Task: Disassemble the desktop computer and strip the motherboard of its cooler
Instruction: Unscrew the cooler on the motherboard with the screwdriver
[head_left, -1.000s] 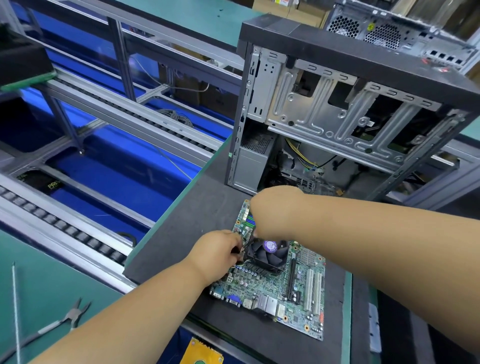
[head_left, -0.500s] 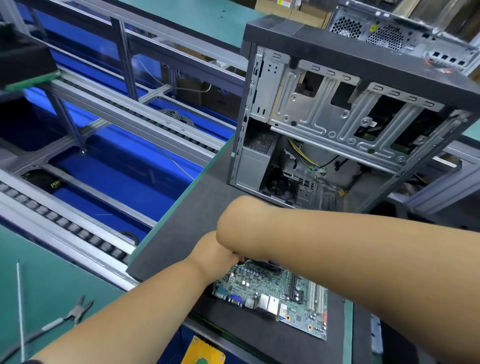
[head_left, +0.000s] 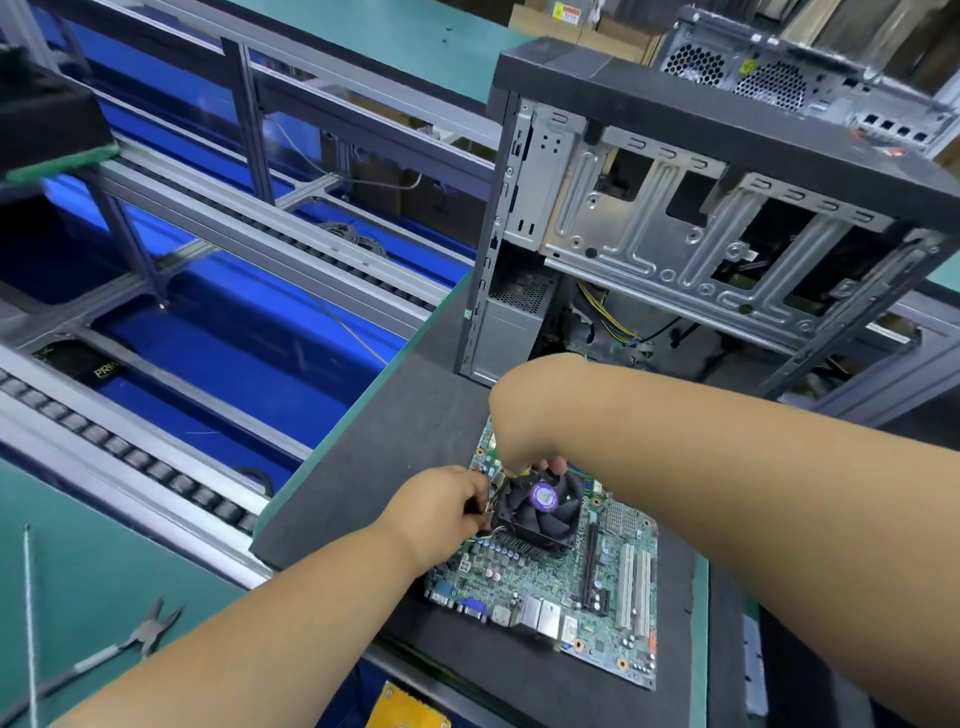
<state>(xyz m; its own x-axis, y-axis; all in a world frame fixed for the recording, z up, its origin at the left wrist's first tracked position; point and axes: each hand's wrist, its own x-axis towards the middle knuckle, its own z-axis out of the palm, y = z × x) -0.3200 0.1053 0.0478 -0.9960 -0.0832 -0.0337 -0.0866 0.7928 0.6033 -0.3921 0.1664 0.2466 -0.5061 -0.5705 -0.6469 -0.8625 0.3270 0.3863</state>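
A green motherboard (head_left: 613, 613) lies flat on the dark foam mat (head_left: 374, 457). On it sits a black cooler fan (head_left: 540, 512) with a purple hub label. My left hand (head_left: 441, 506) is at the cooler's left edge, its fingers curled and pinching a thin wire or clip there. My right hand (head_left: 524, 415) reaches down over the cooler's far edge, with fingertips curled on its rim. The opened desktop case (head_left: 649, 234) stands upright behind the board, its metal drive frame and loose cables visible inside.
A roller conveyor (head_left: 130, 457) with blue bins below runs along the left. Side cutters (head_left: 148, 631) lie on the green bench at lower left. A second computer case (head_left: 779, 67) stands at the back right. A yellow object (head_left: 408, 709) shows under the bench edge.
My right arm, which covered the cooler half a second ago, has drawn back toward the case, so the fan shows again. My left hand stays at the cooler's left edge.
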